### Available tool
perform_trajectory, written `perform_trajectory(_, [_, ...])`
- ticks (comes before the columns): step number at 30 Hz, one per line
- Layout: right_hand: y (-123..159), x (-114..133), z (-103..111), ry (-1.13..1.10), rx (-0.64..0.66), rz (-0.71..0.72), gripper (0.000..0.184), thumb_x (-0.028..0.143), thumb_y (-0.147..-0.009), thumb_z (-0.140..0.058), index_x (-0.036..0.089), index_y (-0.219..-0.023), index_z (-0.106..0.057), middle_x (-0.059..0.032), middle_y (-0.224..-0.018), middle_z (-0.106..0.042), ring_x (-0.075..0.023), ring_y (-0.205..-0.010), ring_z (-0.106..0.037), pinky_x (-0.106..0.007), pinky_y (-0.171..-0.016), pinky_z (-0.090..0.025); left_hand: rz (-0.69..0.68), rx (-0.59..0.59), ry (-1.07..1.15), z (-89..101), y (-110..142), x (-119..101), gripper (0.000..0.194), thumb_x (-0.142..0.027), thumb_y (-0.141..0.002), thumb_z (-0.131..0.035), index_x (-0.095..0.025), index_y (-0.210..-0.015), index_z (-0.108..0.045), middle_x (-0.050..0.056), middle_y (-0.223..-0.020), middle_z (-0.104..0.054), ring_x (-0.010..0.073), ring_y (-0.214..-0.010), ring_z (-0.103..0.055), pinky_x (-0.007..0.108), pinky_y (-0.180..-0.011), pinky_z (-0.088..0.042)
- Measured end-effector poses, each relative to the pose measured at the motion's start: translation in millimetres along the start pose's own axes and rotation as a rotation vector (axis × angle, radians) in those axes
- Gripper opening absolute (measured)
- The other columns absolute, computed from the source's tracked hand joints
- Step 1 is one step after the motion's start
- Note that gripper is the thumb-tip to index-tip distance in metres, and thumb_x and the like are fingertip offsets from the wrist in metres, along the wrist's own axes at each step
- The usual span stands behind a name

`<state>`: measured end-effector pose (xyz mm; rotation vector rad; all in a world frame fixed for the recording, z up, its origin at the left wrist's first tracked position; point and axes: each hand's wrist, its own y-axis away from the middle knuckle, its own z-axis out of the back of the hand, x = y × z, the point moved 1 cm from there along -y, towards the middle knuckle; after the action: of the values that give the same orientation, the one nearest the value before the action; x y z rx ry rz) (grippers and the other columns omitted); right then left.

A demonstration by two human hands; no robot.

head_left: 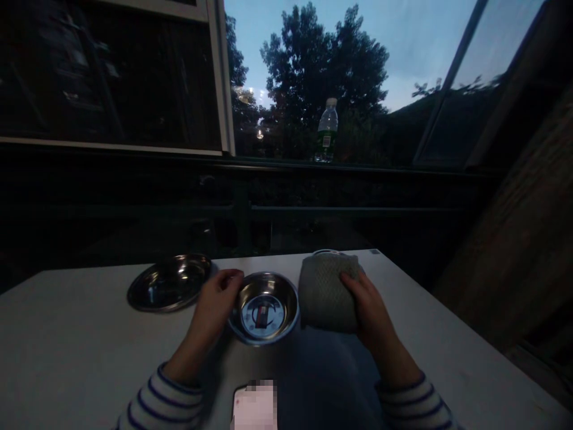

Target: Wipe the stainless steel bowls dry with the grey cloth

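A shiny metal bowl (290, 301) with a label on its inner bottom is tipped a little toward me. My left hand (220, 298) is closed at its left rim, thumb and fingers pinched together there. My right hand (369, 307) grips a folded grey-green cloth (326, 292) by its right side, thumb on top. The cloth hangs just right of the bowl, its left edge close to the rim. Whether the bowl rests on the table or is lifted, I cannot tell.
A wider metal dish (172, 304) lies on the white table (102, 358) at the left. Behind the cloth shows the rim of another metal vessel (329, 251). A phone (255, 409) lies at the near edge. A plastic bottle (327, 134) stands on the window ledge.
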<state>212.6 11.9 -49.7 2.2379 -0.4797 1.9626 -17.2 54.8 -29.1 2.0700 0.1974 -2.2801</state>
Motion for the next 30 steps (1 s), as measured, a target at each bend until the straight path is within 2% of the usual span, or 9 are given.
perform_trajectory(1, [-1,3,3,0.053,-0.031,0.042,0.044,0.042,-0.076,-0.053,0.016,-0.112,-0.056,-0.0101,-0.106,-0.063,-0.0255,-0.087,-0.061,-0.035,-0.072,-0.048,-0.022,-0.097,-0.052,10.1,-1,6,0.025,-0.035,-0.064,-0.065,-0.014,-0.078,-0.065,0.003,-0.063,-0.063,0.0157,-0.059,-0.058,0.024,-0.052,-0.041])
perform_trajectory(3, [-3,10,8,0.240,-0.080,0.162,0.040,0.043,-0.078,-0.051,0.017,-0.107,-0.058,-0.0095,-0.106,-0.063,-0.0258,-0.091,-0.059,-0.036,-0.077,-0.046,0.025,-0.136,-0.103,27.5,0,24,0.027,-0.038,-0.063,-0.065,-0.013,-0.074,-0.063,0.003,-0.060,-0.061,0.0145,-0.052,-0.055,0.024,-0.046,-0.038])
perform_trajectory(5, [-5,15,4,0.444,-0.064,0.314,0.035,0.039,-0.081,-0.048,0.018,-0.105,-0.060,-0.0080,-0.107,-0.063,-0.0253,-0.097,-0.057,-0.037,-0.083,-0.043,0.140,-0.096,-0.068,38.4,5,44,0.034,-0.043,-0.063,-0.064,-0.013,-0.078,-0.061,0.001,-0.056,-0.059,0.0137,-0.046,-0.052,0.024,-0.043,-0.037])
perform_trajectory(8, [-6,16,-15,0.674,0.114,0.443,0.032,0.031,-0.085,-0.042,0.020,-0.110,-0.058,-0.0062,-0.104,-0.065,-0.0228,-0.099,-0.058,-0.035,-0.085,-0.042,0.341,0.081,0.085,39.3,15,66,0.043,-0.049,-0.065,-0.061,-0.011,-0.086,-0.057,0.002,-0.055,-0.060,0.0160,-0.047,-0.056,0.029,-0.046,-0.043])
perform_trajectory(10, [-7,12,-32,0.824,0.244,0.421,0.034,0.026,-0.087,-0.036,0.020,-0.115,-0.054,-0.0057,-0.101,-0.066,-0.0210,-0.093,-0.061,-0.032,-0.079,-0.044,0.348,0.136,0.126,34.7,20,74,0.048,-0.051,-0.069,-0.057,-0.012,-0.097,-0.054,0.001,-0.055,-0.059,0.0152,-0.046,-0.056,0.027,-0.045,-0.042])
perform_trajectory(13, [-10,4,-54,1.010,0.336,0.382,0.035,0.021,-0.087,-0.034,0.021,-0.118,-0.052,-0.0054,-0.098,-0.068,-0.0198,-0.089,-0.063,-0.028,-0.073,-0.045,0.371,0.168,0.175,27.4,21,81,0.056,-0.053,-0.069,-0.057,-0.013,-0.108,-0.050,-0.003,-0.051,-0.056,0.0134,-0.040,-0.053,0.023,-0.040,-0.037])
perform_trajectory(22, [-12,-11,-95,1.241,0.401,0.356,0.040,0.015,-0.082,-0.039,0.020,-0.120,-0.050,-0.0087,-0.092,-0.068,-0.0235,-0.080,-0.065,-0.030,-0.069,-0.043,0.269,0.203,0.444,20.0,31,89,0.060,-0.049,-0.069,-0.061,-0.014,-0.117,-0.051,-0.008,-0.047,-0.048,0.0089,-0.040,-0.042,0.021,-0.041,-0.032])
perform_trajectory(26, [-11,-25,-108,1.263,0.437,0.321,0.036,0.012,-0.082,-0.038,0.018,-0.113,-0.054,-0.0098,-0.094,-0.068,-0.0223,-0.081,-0.064,-0.029,-0.068,-0.043,0.291,0.202,0.422,23.2,35,89,0.061,-0.046,-0.072,-0.060,-0.014,-0.122,-0.048,-0.006,-0.051,-0.050,0.0099,-0.044,-0.044,0.022,-0.044,-0.034])
perform_trajectory(30, [-13,-32,-105,1.214,0.462,0.294,0.031,0.016,-0.085,-0.039,0.019,-0.112,-0.054,-0.0091,-0.098,-0.067,-0.0206,-0.086,-0.064,-0.026,-0.068,-0.043,0.318,0.160,0.341,27.7,36,92,0.065,-0.048,-0.070,-0.061,-0.014,-0.124,-0.049,-0.005,-0.050,-0.053,0.0111,-0.044,-0.045,0.023,-0.044,-0.035])
